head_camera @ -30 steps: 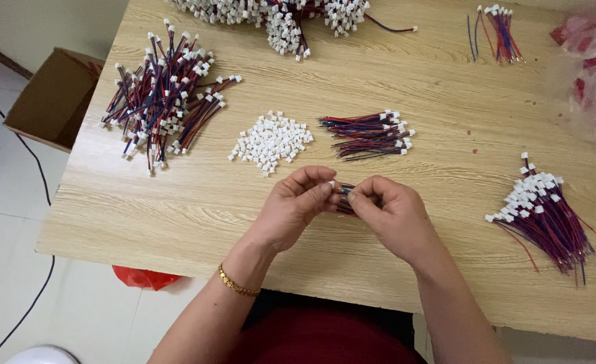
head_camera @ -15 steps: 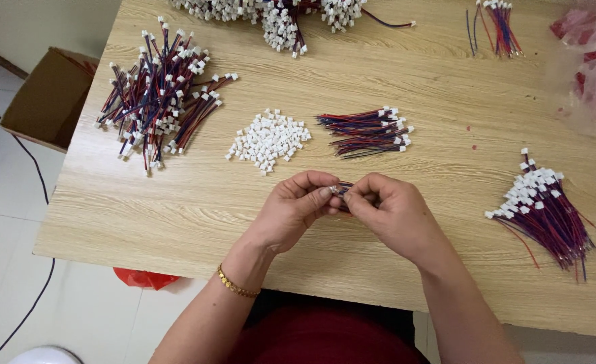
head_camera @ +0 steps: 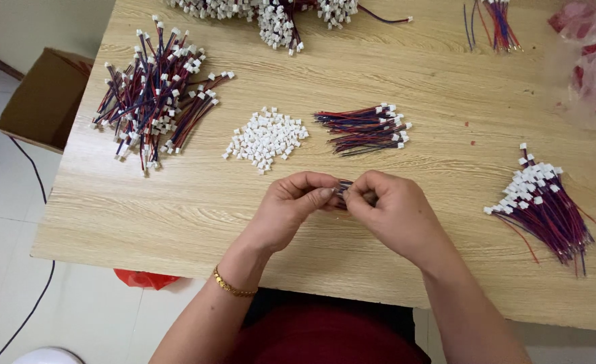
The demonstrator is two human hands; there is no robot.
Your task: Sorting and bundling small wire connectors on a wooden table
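1. Your left hand (head_camera: 288,205) and right hand (head_camera: 395,212) meet at the centre of the bench (head_camera: 405,87), fingertips pinched together on a short red-and-dark wire piece (head_camera: 343,191) held between them, just above the wood. Both hands are clenched on it; whether a white connector is already in the pinch is hidden by your fingers.
2. By the look of it, you are in the fitting step: seating the wire ends into a small housing, or lining them up for it.
3. The loose white connectors (head_camera: 265,138) lie in a heap at 11 o'clock from your hands, near but not touching them.
4. A small bundle of wires (head_camera: 365,128) with white ends lies at 12 o'clock, just beside that heap.
5. A fanned bundle (head_camera: 547,202) with white connectors lies at 3 o'clock, well apart from your right hand.
6. A large tangled pile (head_camera: 153,91) sits at 10 o'clock near the bench's left edge; more bundles line the far edge at 12 o'clock.
7. A cardboard box (head_camera: 45,101) stands on the floor beyond the left edge of the bench.
8. The next move likely calls for a firm, straight push with the fingertips while the other hand keeps the wires from splaying; a crooked entry could bend the ends.
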